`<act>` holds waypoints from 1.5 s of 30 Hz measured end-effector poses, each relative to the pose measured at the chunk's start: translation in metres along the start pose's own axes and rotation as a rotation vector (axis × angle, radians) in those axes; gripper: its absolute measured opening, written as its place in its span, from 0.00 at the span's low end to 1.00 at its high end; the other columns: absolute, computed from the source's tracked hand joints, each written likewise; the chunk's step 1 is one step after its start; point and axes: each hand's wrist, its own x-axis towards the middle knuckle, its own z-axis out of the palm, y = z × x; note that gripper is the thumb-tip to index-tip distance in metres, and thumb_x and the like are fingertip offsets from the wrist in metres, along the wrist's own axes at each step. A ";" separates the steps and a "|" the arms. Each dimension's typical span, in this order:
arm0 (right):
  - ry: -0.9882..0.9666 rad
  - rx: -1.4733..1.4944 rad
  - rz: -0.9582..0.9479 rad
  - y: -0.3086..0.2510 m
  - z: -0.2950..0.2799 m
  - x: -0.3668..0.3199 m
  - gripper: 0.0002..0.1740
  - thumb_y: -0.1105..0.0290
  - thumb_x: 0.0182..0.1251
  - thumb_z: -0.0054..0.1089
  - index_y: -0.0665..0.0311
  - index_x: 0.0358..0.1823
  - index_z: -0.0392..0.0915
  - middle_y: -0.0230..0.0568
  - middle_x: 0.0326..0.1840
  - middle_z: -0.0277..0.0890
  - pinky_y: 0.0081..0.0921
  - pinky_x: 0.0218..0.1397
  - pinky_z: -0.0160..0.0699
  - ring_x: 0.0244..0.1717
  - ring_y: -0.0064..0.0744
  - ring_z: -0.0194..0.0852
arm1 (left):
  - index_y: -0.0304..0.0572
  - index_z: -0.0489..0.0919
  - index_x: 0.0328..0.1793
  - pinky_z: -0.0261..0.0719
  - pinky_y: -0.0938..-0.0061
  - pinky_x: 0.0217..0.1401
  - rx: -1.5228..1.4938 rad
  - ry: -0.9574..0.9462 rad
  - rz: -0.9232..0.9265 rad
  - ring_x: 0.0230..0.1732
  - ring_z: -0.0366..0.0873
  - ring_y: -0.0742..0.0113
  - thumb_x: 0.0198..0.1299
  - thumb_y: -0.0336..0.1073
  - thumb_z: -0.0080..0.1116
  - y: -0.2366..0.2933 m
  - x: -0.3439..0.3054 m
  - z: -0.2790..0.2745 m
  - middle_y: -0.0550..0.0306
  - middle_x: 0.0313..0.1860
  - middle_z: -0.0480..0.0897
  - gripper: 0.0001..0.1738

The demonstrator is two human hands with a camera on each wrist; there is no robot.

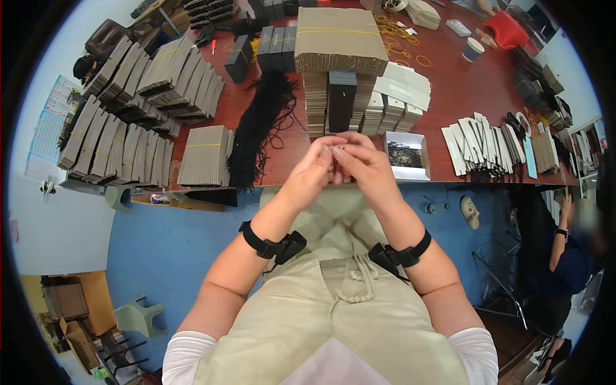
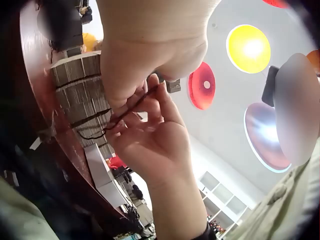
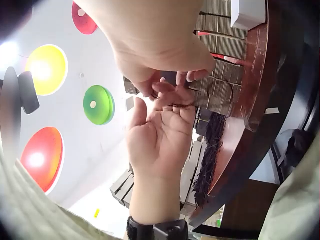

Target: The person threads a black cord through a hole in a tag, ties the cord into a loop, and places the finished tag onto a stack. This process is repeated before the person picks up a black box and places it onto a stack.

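Both hands meet in front of the chest at the table's front edge. A thin dark cord (image 2: 131, 109) runs between them, with a loose end trailing toward the table side in the left wrist view. My left hand (image 1: 311, 172) holds the cord at its fingertips, with its fingers partly curled. Opposite it, my right hand (image 1: 367, 168) pinches the cord between thumb and fingers. In the head view the fingers hide most of the cord. Just beyond the hands, a dark narrow box (image 1: 341, 106) stands against a tall stack of cardboard pieces (image 1: 337, 42).
Left of the hands lies a bundle of black cords (image 1: 260, 131) beside banded cardboard stacks (image 1: 204, 154). To the right are an open white box (image 1: 417, 174) with dark contents and a row of white tags (image 1: 475, 144). Farther back stands a paper cup (image 1: 473, 50). Another person (image 1: 558, 256) is at far right.
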 end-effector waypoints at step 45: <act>-0.002 -0.040 0.161 -0.013 -0.042 0.003 0.20 0.82 0.55 0.61 0.63 0.49 0.68 0.35 0.28 0.80 0.13 0.28 0.69 0.27 0.17 0.75 | 0.41 0.75 0.43 0.52 0.87 0.20 0.046 0.301 -0.136 0.21 0.58 0.86 0.63 0.36 0.55 -0.003 0.005 0.007 0.66 0.28 0.74 0.07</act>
